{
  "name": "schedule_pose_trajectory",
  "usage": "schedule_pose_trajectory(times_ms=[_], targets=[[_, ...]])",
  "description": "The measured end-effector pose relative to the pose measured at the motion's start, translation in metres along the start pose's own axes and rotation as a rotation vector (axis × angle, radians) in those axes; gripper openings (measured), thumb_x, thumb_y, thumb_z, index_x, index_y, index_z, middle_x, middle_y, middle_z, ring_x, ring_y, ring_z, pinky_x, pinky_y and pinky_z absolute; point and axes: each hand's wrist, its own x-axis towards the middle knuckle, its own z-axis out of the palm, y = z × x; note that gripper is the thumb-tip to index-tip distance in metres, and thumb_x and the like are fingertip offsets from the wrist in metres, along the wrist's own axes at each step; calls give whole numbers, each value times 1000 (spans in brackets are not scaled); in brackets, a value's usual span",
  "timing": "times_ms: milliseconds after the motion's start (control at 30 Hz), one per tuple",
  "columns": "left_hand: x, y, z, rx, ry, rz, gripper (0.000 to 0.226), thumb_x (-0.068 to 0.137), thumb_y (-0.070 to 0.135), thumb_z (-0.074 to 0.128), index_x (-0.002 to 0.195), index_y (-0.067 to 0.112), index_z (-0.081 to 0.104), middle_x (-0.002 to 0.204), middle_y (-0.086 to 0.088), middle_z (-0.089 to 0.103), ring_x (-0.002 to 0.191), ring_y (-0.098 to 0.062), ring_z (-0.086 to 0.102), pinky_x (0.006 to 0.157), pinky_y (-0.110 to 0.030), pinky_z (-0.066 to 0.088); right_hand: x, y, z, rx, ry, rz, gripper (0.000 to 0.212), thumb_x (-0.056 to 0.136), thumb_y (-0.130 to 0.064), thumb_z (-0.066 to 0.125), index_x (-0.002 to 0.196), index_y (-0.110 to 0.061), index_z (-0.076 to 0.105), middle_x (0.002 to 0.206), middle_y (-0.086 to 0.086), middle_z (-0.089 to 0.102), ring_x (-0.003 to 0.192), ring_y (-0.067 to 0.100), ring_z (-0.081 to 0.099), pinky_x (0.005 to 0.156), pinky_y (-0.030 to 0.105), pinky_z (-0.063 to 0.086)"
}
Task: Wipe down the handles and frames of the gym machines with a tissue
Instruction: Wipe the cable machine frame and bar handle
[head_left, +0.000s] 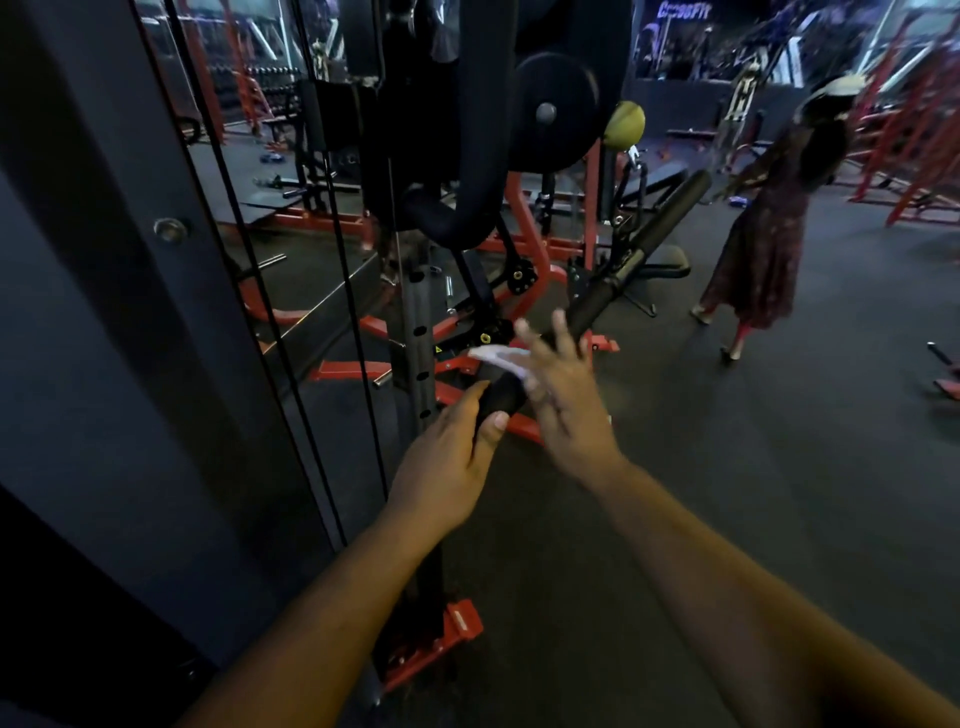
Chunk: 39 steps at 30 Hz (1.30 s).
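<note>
Head view. Handle (597, 299): long black bar of a red-framed machine, running from lower left up to the right. Left hand (452, 457): fingers and thumb curled round the bar's near end, steadying it. Right hand (561, 395): fingers spread and mostly straight, pressing a white tissue (498, 358) against the bar just above the left hand; no closed grasp visible. Risk, judged: tissue could slip free under the flat palm; bar may swing on its cable if the left hand loosens.

Left hand (457, 452) curled gripping; right hand (561, 384) fingers spread.
</note>
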Motion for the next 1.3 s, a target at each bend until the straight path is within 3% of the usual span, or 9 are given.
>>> schedule_pose_trajectory(times_ms=[133, 233, 400, 567, 633, 800, 1000, 1233, 1300], targets=[[-8, -9, -2, 34, -100, 19, 67, 95, 65, 23, 142, 23, 43, 139, -3, 56, 120, -21, 59, 87, -38, 52, -44, -24, 22, 141, 46, -56, 40, 109, -28, 37, 146, -24, 51, 165, -8, 32, 157, 32, 13, 119, 70, 16], [-17, -4, 0, 89, -147, 30, 73, 96, 66, 19, 160, 32, 22, 150, 2, 47, 126, -20, 56, 91, -39, 52, -68, -13, 18, 144, 254, -30, 38, 110, -27, 37, 142, -17, 55, 160, -4, 42, 152, 31, 31, 121, 58, 27], [-23, 6, -3, 134, -72, 16, 65, 104, 59, 23, 163, 34, 9, 157, 1, 42, 121, -18, 57, 84, -35, 50, -30, -14, 3, 947, 531, 901, 66, 85, -53, 62, 134, -10, 61, 136, 9, 62, 127, 27, 57, 117, 53, 38], [-24, 14, -8, 286, 12, 69, 59, 108, 54, 23, 161, 29, 16, 143, 0, 53, 100, -16, 61, 65, -30, 41, 17, -47, -19, 1562, 332, 1045, 71, 94, -71, 40, 112, -7, 64, 96, 9, 68, 88, 24, 68, 82, 38, 60], [-24, 17, -10, 332, 26, 84, 59, 108, 53, 21, 160, 27, 18, 140, -2, 55, 100, -19, 63, 66, -31, 43, 44, -35, -35, 1569, 408, 1123, 77, 91, -79, 40, 96, -6, 64, 83, 10, 64, 71, 26, 67, 66, 34, 61], [-25, 23, -11, 364, 15, 70, 58, 108, 53, 21, 159, 26, 18, 134, -3, 57, 97, -18, 63, 62, -29, 37, 80, -24, -38, 1343, 490, 1203, 72, 88, -80, 48, 103, -12, 68, 82, 7, 65, 72, 24, 64, 72, 37, 57], [-32, 20, -16, 327, 14, 69, 53, 109, 50, 21, 156, 26, 18, 135, -3, 57, 91, -15, 60, 60, -28, 35, 25, -70, 8, 1429, 275, 1179, 61, 84, -72, 59, 102, -16, 74, 86, 6, 69, 82, 24, 71, 86, 38, 56], [-42, 17, -17, 307, 14, 67, 53, 108, 52, 19, 154, 25, 24, 129, -5, 60, 82, -13, 56, 58, -30, 38, 78, -30, -29, 1235, 659, 1217, 65, 88, -73, 57, 116, -15, 68, 108, 5, 65, 82, 22, 64, 86, 43, 53], [-46, 13, -18, 292, 13, 68, 53, 108, 53, 19, 153, 25, 24, 129, -4, 60, 80, -10, 50, 56, -29, 35, 70, -41, -26, 1244, 627, 1210, 56, 90, -70, 59, 100, -17, 72, 92, 2, 66, 69, 18, 62, 76, 35, 53]])
